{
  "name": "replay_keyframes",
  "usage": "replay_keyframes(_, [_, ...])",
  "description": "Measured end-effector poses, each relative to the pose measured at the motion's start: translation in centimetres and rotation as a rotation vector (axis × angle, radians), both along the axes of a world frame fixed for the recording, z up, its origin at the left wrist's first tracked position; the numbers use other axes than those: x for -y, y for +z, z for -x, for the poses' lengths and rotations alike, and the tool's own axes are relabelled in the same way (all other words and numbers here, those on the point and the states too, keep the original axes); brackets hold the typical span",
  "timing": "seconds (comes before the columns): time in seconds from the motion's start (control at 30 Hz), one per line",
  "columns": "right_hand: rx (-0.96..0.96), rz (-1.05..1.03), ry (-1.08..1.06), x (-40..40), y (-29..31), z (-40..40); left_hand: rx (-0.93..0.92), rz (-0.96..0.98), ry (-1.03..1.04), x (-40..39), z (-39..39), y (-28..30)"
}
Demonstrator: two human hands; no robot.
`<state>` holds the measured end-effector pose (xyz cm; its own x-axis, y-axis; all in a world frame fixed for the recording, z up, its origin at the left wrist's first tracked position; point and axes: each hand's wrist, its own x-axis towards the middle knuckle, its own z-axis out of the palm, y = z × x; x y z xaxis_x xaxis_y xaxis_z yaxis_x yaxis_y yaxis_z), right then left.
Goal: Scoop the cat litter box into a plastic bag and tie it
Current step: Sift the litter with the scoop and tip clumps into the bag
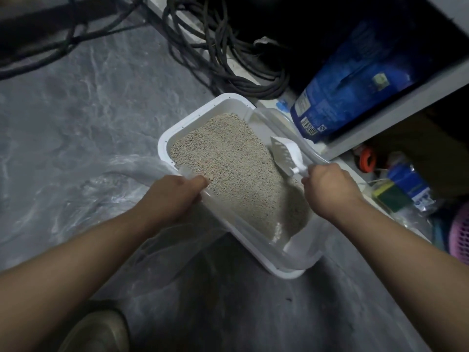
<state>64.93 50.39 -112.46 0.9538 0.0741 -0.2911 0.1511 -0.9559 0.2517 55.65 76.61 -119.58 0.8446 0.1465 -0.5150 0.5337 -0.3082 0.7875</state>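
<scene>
White litter box at frame centre, held at its near rim, scoop dipped into the litter.

At lower left a clear plastic bag (pixel 109 196) lies crumpled on the grey marbled floor (pixel 76 102); the left hand (pixel 175 194) curls its fingers over the left rim of the litter box (pixel 165 143), a white rectangular tray filled with beige granular litter (pixel 236 174). The right hand (pixel 327 189) is clenched around the handle of a white slotted scoop (pixel 284 153), its blade resting in the litter by the right wall. Dark coiled cables (pixel 228 59) lie at upper centre; a blue bag (pixel 355 80) leans under a shelf at upper right.
</scene>
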Motion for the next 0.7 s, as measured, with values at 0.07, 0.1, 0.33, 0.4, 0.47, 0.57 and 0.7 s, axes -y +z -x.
replay_keyframes(0.07, [-0.017, -0.002, 0.064, -0.5, -0.7, -0.5, 0.0, 0.014, 0.022, -0.1, 0.4, -0.1])
replay_keyframes(0.1, [-0.025, -0.008, 0.09, -0.8, -0.9, -0.5, -0.012, 0.019, 0.041, -0.2, 0.5, -0.1])
replay_keyframes(0.33, [-0.077, -0.019, 0.272, -0.3, 0.4, 0.8, -0.049, 0.034, 0.052, -0.3, 0.4, 0.1])
replay_keyframes(0.4, [-0.031, -0.018, 0.296, 0.3, 1.1, 0.7, -0.065, 0.048, 0.062, -0.3, 0.5, 0.0])
replay_keyframes(0.47, [0.012, -0.024, 0.278, 0.7, 1.5, 0.3, -0.069, 0.052, 0.068, -0.3, 0.6, 0.0])
replay_keyframes(0.57, [-0.017, 0.007, 0.289, 0.2, 1.3, 0.8, -0.063, 0.044, 0.065, -0.2, 0.6, 0.2])
replay_keyframes(0.7, [-0.124, 0.058, 0.387, -1.1, 0.7, 2.7, -0.059, 0.046, 0.058, -0.1, 0.7, 0.4])
